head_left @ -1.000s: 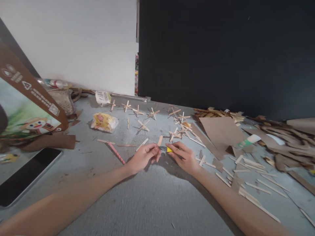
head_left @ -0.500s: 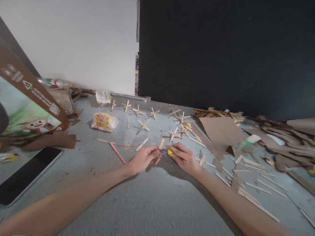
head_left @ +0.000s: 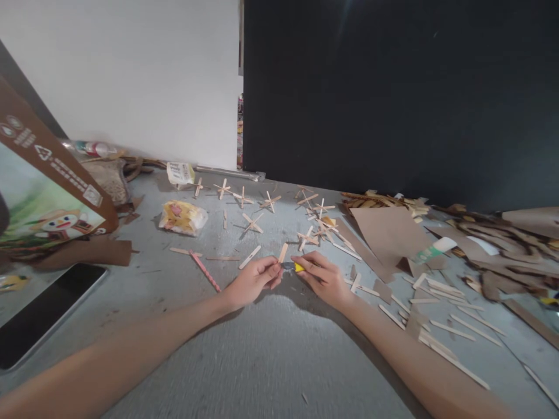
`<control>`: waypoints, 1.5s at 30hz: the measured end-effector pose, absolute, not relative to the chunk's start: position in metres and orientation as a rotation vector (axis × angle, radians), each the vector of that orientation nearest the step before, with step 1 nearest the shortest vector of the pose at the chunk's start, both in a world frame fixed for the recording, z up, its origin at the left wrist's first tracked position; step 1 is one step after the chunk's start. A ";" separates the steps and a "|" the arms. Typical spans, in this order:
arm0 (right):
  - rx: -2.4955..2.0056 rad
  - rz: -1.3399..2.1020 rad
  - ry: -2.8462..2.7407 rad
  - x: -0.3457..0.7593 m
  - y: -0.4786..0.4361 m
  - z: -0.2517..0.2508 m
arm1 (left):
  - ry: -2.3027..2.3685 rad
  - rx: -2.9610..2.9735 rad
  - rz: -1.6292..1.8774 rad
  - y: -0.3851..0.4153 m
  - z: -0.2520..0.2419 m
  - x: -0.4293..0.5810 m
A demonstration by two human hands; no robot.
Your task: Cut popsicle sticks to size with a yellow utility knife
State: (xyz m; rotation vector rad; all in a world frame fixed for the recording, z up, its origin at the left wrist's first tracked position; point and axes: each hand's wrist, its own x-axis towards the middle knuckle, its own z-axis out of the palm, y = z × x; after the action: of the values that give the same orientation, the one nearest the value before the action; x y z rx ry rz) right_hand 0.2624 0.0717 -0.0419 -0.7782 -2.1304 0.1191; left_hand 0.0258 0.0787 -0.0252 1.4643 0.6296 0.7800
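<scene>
Since half a second ago my view has swung slightly to the right, so the things on the table (head_left: 244, 361) sit a little further left, while my hands have hardly changed their hold. Nearest me, a thin sliver (head_left: 304, 398) lies on the grey surface in front of my forearms. A dark-screened phone (head_left: 48, 317) rests at my left, and loose wooden sticks (head_left: 452, 330) are scattered at my right. In the middle, my left hand (head_left: 255, 280) pinches a wooden stick (head_left: 283, 251) between thumb and fingers, its rounded end pointing up and away from me. My right hand (head_left: 325, 279) grips a small yellow-ended tool (head_left: 299, 267), whose dark grey front reaches to the stick just above my left fingertips; I cannot tell whether it touches the wood. A pink twisted rod (head_left: 204, 271) lies left of my hands, with a pale stick (head_left: 250, 256) just beyond my left knuckles. Further off, brown cardboard (head_left: 384, 233) lies to the right, a yellow packet (head_left: 182, 218) to the left, and crossed sticks (head_left: 253, 223) stand between them. A black panel (head_left: 393, 99) and a white panel (head_left: 117, 75) rise behind.
</scene>
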 end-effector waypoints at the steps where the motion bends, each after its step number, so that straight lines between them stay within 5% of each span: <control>1: -0.784 0.118 -2.134 0.263 0.072 -0.043 | 0.629 1.479 0.782 0.079 -0.025 0.026; 45: -0.874 -0.069 -2.056 0.263 0.075 -0.046 | 0.672 1.400 0.805 0.080 -0.021 0.027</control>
State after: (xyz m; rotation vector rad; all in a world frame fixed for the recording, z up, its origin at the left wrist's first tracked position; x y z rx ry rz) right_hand 0.2630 0.0751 -0.0459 -0.8745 -2.0558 -0.0692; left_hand 0.0269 0.0796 -0.0215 1.3999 0.6721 0.8054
